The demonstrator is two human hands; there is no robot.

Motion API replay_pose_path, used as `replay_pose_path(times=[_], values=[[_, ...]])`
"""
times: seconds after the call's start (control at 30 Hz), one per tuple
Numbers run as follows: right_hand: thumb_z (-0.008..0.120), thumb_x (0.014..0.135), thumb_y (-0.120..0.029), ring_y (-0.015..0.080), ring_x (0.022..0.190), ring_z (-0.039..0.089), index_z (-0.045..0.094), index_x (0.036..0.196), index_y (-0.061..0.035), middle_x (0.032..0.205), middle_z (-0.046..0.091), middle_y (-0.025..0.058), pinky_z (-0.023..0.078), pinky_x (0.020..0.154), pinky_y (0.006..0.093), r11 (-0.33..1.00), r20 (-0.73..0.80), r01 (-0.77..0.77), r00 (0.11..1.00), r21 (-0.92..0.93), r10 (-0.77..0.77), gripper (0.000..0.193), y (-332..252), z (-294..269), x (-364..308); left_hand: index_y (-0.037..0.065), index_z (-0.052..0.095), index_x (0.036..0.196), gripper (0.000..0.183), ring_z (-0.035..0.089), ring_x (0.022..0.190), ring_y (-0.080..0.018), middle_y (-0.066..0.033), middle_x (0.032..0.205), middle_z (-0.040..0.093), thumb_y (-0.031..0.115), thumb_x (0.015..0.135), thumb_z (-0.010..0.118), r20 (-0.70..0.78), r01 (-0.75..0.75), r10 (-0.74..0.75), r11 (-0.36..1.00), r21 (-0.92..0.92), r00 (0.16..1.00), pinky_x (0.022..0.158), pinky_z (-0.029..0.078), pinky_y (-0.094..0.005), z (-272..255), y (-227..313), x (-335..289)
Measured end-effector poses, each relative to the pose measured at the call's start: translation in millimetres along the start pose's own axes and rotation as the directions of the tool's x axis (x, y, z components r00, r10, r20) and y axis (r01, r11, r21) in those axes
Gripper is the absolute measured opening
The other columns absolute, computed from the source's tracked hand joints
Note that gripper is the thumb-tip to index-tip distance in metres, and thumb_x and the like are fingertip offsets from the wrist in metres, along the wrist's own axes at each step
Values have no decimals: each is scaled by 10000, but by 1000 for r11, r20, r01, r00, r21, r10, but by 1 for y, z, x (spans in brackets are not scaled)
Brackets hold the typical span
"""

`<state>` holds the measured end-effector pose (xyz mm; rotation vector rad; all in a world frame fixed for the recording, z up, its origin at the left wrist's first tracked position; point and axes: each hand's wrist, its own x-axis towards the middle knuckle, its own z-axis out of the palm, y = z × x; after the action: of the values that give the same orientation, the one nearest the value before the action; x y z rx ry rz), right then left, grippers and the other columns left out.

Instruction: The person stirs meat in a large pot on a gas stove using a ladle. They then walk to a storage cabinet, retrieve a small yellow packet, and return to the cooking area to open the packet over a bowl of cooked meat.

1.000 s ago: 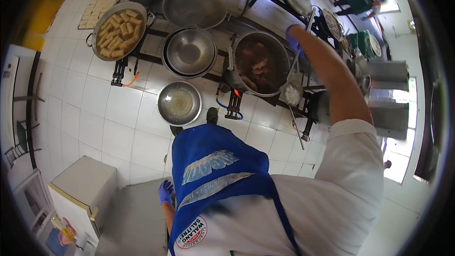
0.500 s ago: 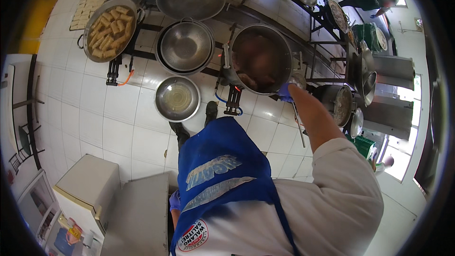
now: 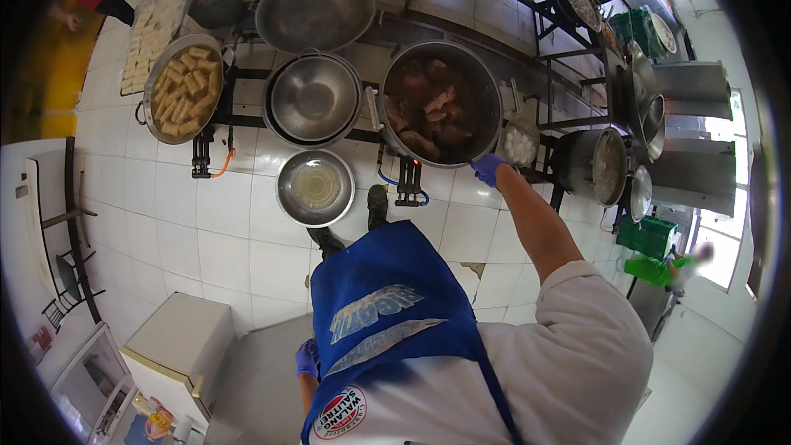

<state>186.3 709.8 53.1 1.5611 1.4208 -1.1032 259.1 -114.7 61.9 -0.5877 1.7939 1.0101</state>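
The pot (image 3: 500, 107) stands on the burner (image 3: 408, 184), just ahead and to the right of the cook, with chunks of meat (image 3: 442, 103) sitting in brown liquid. The right hand (image 3: 489, 169), in a purple glove, is at the pot's near right edge, fingers toward the wall; I can't tell whether they close on the rim or only rest beside it. The left hand (image 3: 307, 357), gloved too, hangs low by the apron (image 3: 387, 301); whether it is curled round anything, I can't make out.

An orange glow shows below the pot, so I'd treat its metal as hot. A thin glove looks like poor protection: better to keep contact brief, use the handles (image 3: 372, 109) if the pot needs steadying, and have the forearm out to the side, away from any steam. A small bowl of white pieces (image 3: 520, 146) sits right by that hand, easy to knock with an elbow or wrist. The basin (image 3: 284, 208) lies on the floor near the boots (image 3: 376, 204), so small, careful steps suit best.
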Motion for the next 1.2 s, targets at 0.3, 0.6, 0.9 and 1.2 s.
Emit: replay_pose_path(times=[0.3, 0.6, 0.9, 1.2], values=[[675, 966, -421, 141, 406, 435, 621, 769, -75, 571, 538, 33, 338, 397, 324, 995, 40, 94, 995, 42, -95, 402, 36, -13, -9, 107, 653, 1282, 382, 674, 955, -219, -100, 1150, 724, 333, 1009, 512, -45, 45, -43, 998, 45, 998, 807, 522, -345, 17, 34, -14], [649, 980, -401, 137, 419, 439, 624, 747, -44, 572, 524, 40, 336, 397, 328, 978, -104, 125, 989, 166, -109, 428, 94, -9, -73, 102, 661, 1279, 372, 684, 904, -217, -82, 1112, 736, 315, 1008, 523, 9, 15, -15, 1000, -9, 1000, 755, 526, -310, 25, 17, 27], [606, 999, -411, 127, 424, 419, 575, 725, -41, 571, 500, 27, 329, 391, 320, 980, -62, 196, 979, 37, -194, 462, 97, -24, -85, 81, 654, 1296, 374, 691, 953, -214, -92, 1171, 726, 278, 1001, 537, -9, 25, -25, 999, 22, 1000, 796, 540, -319, -5, 49, 61], [613, 1003, -404, 126, 410, 407, 568, 737, -59, 556, 475, 9, 320, 380, 321, 939, -87, 231, 973, 253, -215, 437, 130, 1, -123, 64, 650, 1307, 380, 699, 1002, -217, -106, 1218, 719, 247, 985, 563, 178, -247, 178, 802, 544, 968, 839, 554, -331, -49, 35, 81]])
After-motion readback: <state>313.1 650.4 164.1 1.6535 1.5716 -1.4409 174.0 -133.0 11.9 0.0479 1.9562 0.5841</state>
